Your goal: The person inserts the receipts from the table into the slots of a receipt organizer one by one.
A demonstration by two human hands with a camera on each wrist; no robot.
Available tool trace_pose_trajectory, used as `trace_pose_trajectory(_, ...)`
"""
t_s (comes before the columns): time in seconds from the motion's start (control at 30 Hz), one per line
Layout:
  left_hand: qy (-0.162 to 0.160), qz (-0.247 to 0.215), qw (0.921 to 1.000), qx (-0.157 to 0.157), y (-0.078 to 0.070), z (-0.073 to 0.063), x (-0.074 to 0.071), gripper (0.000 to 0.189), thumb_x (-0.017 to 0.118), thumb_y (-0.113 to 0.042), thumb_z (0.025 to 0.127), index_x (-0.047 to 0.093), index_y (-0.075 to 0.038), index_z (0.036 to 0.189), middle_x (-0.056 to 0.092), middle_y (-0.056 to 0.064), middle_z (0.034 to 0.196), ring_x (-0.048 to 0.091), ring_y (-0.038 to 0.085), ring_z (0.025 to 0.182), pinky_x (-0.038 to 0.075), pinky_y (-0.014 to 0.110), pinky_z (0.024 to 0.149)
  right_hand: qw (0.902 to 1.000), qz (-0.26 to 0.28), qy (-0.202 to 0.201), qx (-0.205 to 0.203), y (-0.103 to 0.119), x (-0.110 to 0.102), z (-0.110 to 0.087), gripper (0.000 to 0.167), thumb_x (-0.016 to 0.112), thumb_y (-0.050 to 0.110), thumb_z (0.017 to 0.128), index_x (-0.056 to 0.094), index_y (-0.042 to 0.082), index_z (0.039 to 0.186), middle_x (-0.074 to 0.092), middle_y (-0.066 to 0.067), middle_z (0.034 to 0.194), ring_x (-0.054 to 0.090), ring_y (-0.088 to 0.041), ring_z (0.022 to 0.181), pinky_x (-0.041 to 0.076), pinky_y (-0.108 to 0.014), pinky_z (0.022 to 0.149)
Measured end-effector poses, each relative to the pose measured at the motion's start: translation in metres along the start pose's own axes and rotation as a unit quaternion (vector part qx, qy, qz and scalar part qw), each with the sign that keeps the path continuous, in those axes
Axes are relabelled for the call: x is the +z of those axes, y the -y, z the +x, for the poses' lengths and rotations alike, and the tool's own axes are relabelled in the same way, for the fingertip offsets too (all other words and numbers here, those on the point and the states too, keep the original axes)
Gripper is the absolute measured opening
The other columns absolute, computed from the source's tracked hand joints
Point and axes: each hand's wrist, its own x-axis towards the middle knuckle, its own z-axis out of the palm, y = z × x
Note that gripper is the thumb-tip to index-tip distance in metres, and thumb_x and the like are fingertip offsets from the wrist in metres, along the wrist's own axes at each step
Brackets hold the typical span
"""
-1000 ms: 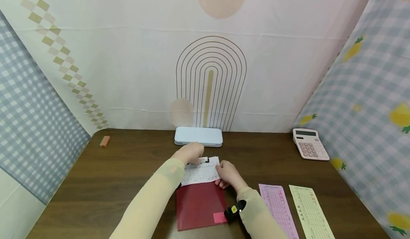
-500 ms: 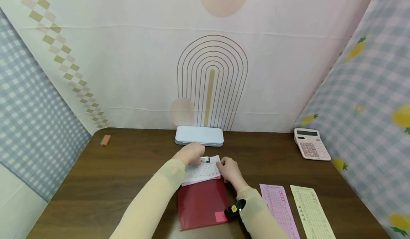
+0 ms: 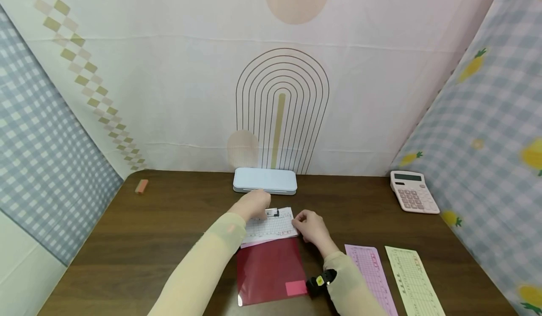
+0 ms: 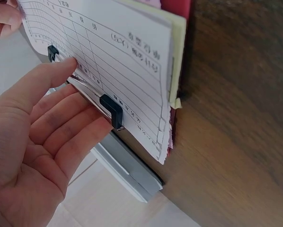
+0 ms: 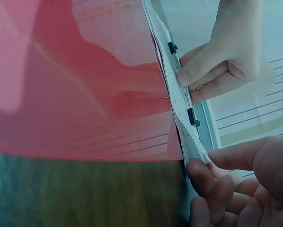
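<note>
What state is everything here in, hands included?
Left hand: gripping the clip
Right hand: pinching the white papers
Clip: held; open or shut unclear
White papers: stacked
Red folder: partly covered
Blue case: shut
Calculator: face up
Purple sheet: flat
Yellow sheet: flat
Orange block: on the table

Right of red folder (image 3: 271,270): purple slip (image 3: 369,271), green slip (image 3: 412,276), cut by head view's bottom edge. Folder's far end: left hand (image 3: 252,204) hides part of clip (image 3: 277,212).

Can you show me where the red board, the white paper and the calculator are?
Red board (image 3: 271,270): head view, on its bare lower part.
White paper (image 3: 274,226): head view, on its printed grid.
Calculator (image 3: 414,194): head view, on its keys.
</note>
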Motion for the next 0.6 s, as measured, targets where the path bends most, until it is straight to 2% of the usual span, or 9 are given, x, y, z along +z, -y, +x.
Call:
trace_pose_trajectory(0.4,-0.01,0.01,0.9999,0.0,0.0002,-0.0001,0.0008,0.02,0.078,-0.015,0.075,0.06,-0.013,0.067,0.055,-0.005,0.065,0.048,0.012,0.065,0.045,0.027,0.063,0.9998,-0.007,0.011,-0.012,-0.0012,-0.0044,-0.0055,0.012,0.059,0.018,0.088,0.06,0.006,0.088,0.058,-0.002,0.058,0.044,-0.012,0.041,0.039,-0.026,0.043)
trace_pose_trajectory(0.6,-0.004,0.01,0.9999,-0.007,-0.0011,0.0001,0.0021,0.019,0.077,-0.015,0.075,0.06,-0.013,0.068,0.056,-0.005,0.067,0.048,0.012,0.065,0.045,0.027,0.063,0.9995,-0.02,0.005,-0.025,-0.0069,-0.0087,-0.0095,0.011,0.059,0.018,0.09,0.061,0.007,0.09,0.06,-0.002,0.06,0.049,-0.012,0.044,0.043,-0.026,0.045)
